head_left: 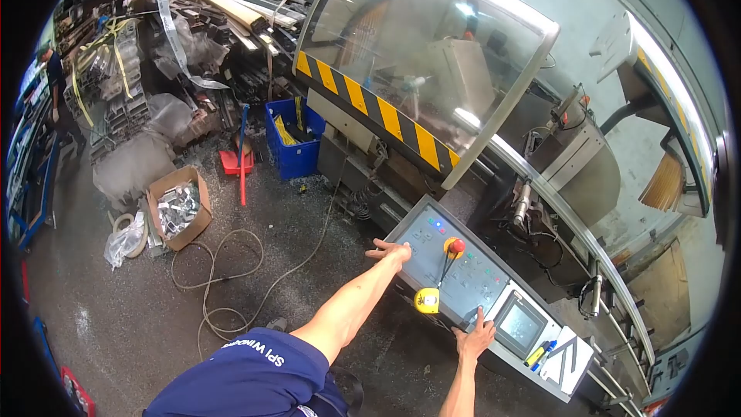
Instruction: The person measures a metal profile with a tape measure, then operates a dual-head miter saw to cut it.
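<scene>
My left hand (388, 252) rests at the near left edge of the grey control panel (421, 233), its fingers apart and its thumb touching the panel face by the buttons. Farther right, my right hand (473, 338) has its index finger stretched onto the panel, left of the small screen (519, 326). Neither hand holds anything. Between them, a red mushroom-shaped push button (457, 245) stands up on a yellow base. A yellow tape measure (426, 300) hangs from it by a dark strap. Markers (539, 354) lie below the screen.
Beyond the panel is a machine with a clear curved guard (432, 46) edged in yellow-black stripes (370, 104). A blue crate (295, 156), a cardboard box (202, 208) of metal pieces, a red dustpan (234, 162) and a loose cable (208, 293) are on the floor. Another person (55, 81) stands far left.
</scene>
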Demonstrator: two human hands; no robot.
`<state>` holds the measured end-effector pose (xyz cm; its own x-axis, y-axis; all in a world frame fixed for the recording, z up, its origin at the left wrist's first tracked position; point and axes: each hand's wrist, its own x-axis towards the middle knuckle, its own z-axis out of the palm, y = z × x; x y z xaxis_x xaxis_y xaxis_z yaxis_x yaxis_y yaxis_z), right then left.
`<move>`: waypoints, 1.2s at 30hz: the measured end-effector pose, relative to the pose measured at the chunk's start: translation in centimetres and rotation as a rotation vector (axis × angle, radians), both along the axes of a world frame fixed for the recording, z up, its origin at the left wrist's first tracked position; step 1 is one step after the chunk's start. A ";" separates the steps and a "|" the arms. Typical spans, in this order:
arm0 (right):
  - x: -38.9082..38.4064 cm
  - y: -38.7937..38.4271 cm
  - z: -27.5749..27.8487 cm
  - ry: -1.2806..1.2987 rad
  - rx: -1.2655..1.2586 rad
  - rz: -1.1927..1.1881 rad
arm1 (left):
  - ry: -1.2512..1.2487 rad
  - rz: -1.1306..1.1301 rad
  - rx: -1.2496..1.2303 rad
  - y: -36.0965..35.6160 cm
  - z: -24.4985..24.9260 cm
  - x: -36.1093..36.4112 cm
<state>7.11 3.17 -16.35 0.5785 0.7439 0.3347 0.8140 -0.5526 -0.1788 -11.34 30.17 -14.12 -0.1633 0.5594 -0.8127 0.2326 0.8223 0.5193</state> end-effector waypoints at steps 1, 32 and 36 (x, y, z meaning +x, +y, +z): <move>0.0 0.0 -0.1 -0.005 0.003 0.001 | 0.002 -0.009 -0.006 0.0 -0.1 0.1; 0.1 0.0 -0.1 -0.018 -0.005 0.004 | -0.012 0.008 0.004 0.2 -0.5 0.1; 0.3 0.0 -0.4 -0.018 0.004 0.010 | -0.019 0.007 0.001 0.2 -0.3 0.0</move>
<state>7.41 3.15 -16.73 0.5648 0.7485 0.3474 0.8227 -0.5436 -0.1664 -11.32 30.33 -14.40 -0.1512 0.5591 -0.8152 0.2172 0.8233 0.5244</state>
